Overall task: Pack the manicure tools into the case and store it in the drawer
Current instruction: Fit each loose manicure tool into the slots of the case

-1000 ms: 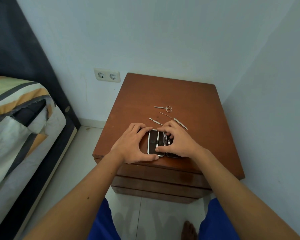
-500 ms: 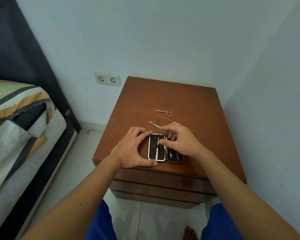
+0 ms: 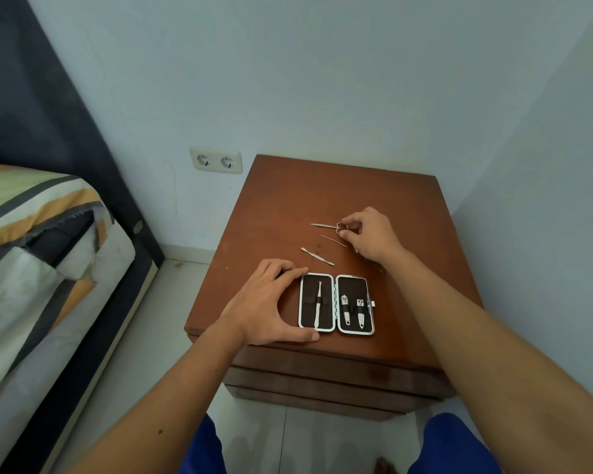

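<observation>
Since the earlier frame my right hand (image 3: pixel 368 234) is lifting off the case (image 3: pixel 336 304) and reaching back across the worktop (image 3: pixel 408 268) to the loose tools, so the open case is now lying fully uncovered near the front edge. I am reading that as one tool seated and the next one being fetched.

In the case's left half a slim probe (image 3: pixel 317 304) is sitting upright under the elastic strap; in the right half two nail clippers (image 3: pixel 352 307) are sitting side by side under theirs. Packing is looking roughly half done, by my judgement, since three pieces are still waiting outside.

Those three are lying beyond the case: a cuticle pusher (image 3: pixel 317 256) nearest it, a thin needle-like tool (image 3: pixel 332 240) just past that, and the scissors (image 3: pixel 327 226) farthest back.

My right hand is curling over the scissors' ring handles, fingertips pinched close at the loops and seemingly touching them; I cannot tell whether they are truly gripped yet, and the blades are still lying flat on the wood. My left hand (image 3: pixel 269 306) is resting spread and loosely open against the case's left edge, thumb along the near corner and fingers along the far corner, steadying it rather than holding it.

The drawer fronts (image 3: pixel 322 371) below the worktop are all closed, so storing is still entirely ahead.
</observation>
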